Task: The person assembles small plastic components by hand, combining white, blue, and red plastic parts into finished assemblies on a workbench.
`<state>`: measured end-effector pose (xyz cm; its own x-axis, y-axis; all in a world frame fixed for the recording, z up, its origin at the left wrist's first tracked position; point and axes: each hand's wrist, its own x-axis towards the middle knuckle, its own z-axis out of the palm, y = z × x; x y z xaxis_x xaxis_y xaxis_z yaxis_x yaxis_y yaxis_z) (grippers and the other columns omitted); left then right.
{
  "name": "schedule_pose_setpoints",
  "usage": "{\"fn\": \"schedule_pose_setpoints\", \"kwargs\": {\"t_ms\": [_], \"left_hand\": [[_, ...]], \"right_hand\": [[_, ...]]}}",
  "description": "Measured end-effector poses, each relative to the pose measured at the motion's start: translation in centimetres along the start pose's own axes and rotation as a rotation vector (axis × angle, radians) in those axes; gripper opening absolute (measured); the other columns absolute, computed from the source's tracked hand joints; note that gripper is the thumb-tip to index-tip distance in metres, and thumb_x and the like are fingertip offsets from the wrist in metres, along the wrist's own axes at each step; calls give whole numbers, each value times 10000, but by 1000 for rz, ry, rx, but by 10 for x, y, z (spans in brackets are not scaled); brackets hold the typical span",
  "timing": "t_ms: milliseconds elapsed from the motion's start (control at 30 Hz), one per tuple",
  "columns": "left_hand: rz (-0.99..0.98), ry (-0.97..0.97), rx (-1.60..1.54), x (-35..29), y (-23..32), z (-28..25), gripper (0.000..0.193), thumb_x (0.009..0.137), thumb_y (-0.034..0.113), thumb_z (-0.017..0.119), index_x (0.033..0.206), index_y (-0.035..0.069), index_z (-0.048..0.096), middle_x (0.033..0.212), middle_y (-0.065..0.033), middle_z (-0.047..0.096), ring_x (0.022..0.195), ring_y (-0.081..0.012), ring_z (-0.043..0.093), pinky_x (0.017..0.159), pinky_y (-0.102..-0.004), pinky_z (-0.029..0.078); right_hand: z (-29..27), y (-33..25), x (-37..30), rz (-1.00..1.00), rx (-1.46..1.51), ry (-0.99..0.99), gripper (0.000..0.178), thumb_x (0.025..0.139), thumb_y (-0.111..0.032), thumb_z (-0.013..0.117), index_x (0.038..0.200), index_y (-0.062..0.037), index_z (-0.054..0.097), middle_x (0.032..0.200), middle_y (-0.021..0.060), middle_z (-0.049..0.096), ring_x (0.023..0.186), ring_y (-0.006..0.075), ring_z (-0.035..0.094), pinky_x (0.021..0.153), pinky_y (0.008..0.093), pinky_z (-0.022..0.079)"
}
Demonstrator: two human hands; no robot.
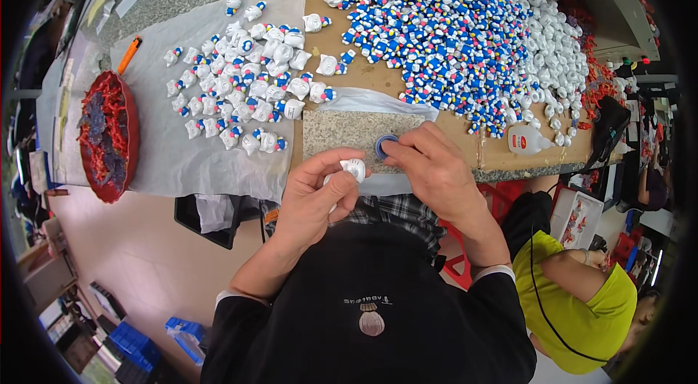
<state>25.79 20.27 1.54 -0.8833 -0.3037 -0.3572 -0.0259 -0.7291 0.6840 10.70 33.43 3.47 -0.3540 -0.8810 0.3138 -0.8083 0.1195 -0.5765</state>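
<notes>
My left hand (309, 199) is closed around a small white figurine head (354, 169), which it holds up over the near edge of the bench. My right hand (440, 170) has its thumb and fingers pinched together at a small round blue cap (381, 151) on the speckled stone slab (334, 130). Whatever sits between those fingertips is hidden. Left of the slab, several joined figurines (265, 50) with white heads and blue bodies lie on a white sheet (153, 159). To the far right spreads a heap of small blue bodies (436, 35), bordered by white heads (556, 57).
A red oval tray (133, 133) of red and dark pieces stands at the left, beside an orange cutter (129, 55). A white squeeze bottle (529, 140) lies right of my right hand. A person in a yellow-green top (582, 304) sits close on my right.
</notes>
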Motion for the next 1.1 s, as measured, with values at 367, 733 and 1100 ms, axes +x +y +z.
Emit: {"fn": "schedule_pose_setpoints", "kwargs": {"t_ms": [367, 733, 1100], "left_hand": [[-10, 56, 61, 4, 1, 10, 270, 842, 31, 619, 1110, 24, 588, 770, -16, 596, 554, -18, 475, 419, -130, 311], [57, 90, 205, 9, -7, 22, 289, 804, 47, 673, 1086, 29, 618, 726, 3, 603, 587, -8, 509, 458, -125, 358], [372, 109, 533, 8, 0, 30, 250, 783, 6, 682, 1029, -7, 639, 764, -45, 647, 605, -43, 547, 539, -163, 428]], "right_hand": [[9, -2, -9, 170, 183, 145, 151, 724, -7, 682, 874, -9, 664, 759, 79, 577, 691, 217, 562, 602, 306, 452], [4, -16, -12, 383, 699, 211, 181, 754, 10, 672, 933, -10, 691, 798, 83, 629, 705, 143, 581, 605, 243, 446], [11, -27, -8, 225, 537, 389, 245, 708, 29, 685, 950, -9, 679, 797, 87, 633, 690, 202, 578, 603, 282, 452]]}}
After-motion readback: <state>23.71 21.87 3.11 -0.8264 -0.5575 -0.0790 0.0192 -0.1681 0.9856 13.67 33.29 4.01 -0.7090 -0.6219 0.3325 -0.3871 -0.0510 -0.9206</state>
